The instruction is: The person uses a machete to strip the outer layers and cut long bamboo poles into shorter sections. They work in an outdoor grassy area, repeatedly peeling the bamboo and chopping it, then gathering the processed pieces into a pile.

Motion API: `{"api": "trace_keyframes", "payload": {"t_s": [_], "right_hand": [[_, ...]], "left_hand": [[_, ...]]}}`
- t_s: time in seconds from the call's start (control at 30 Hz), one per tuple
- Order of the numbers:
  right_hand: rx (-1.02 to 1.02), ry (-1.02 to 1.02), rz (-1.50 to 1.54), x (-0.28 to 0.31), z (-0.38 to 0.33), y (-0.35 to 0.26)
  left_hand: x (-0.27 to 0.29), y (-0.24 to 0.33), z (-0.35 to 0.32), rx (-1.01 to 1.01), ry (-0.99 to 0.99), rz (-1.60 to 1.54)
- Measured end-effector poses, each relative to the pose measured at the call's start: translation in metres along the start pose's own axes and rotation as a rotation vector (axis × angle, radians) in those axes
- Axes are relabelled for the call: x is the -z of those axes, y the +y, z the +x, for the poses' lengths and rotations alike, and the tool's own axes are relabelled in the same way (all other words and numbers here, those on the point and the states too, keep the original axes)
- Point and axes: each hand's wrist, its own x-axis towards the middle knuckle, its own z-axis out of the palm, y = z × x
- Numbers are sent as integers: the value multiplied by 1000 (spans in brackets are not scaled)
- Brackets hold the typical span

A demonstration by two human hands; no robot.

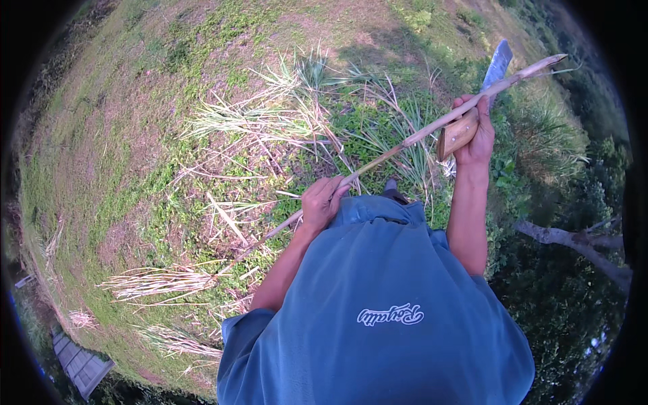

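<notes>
A long, thin wooden stick [379,159] runs slantwise across my front, from the lower left up to a tapered, darker tip at the upper right. My left hand [320,204] is closed round its middle part, close to my waist. Farther out, my right hand [476,131] grips a machete [499,62] by its riveted wooden handle, with the fingers also against the stick. The blade points up and away, passing behind the stick, which hides part of it. The stick's lower end reaches toward a bundle of cut stalks [162,282].
Long cut leaves [256,121] and stalks lie scattered over the grassy ground ahead. Another pile of dry stalks [179,341] is at the lower left. Dark foliage and a bare branch [574,243] stand to the right. A grey slatted structure [81,364] shows at the far lower left.
</notes>
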Motion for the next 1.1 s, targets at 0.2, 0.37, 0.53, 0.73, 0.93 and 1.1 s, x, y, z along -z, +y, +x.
{"api": "trace_keyframes", "payload": {"t_s": [0.2, 0.37, 0.53, 0.73, 0.93, 1.1], "right_hand": [[43, 21, -77, -9, -5, -4], [60, 68, -58, -9, -19, -6], [72, 86, -58, -2, -21, -5], [76, 224, -102, -9, -29, -7], [103, 264, -131, 3, -27, -10], [102, 287, -159, 6, -1, -27]], "left_hand": [[-2, 0, -10, 211, 60, -279], [4, 5, -5, 110, -6, -201], [-9, 17, 12, -212, 71, -118], [-15, 10, 2, -89, 117, -103], [-17, -53, -14, 670, 176, -464], [22, -49, -64, 428, -317, -174]]}}
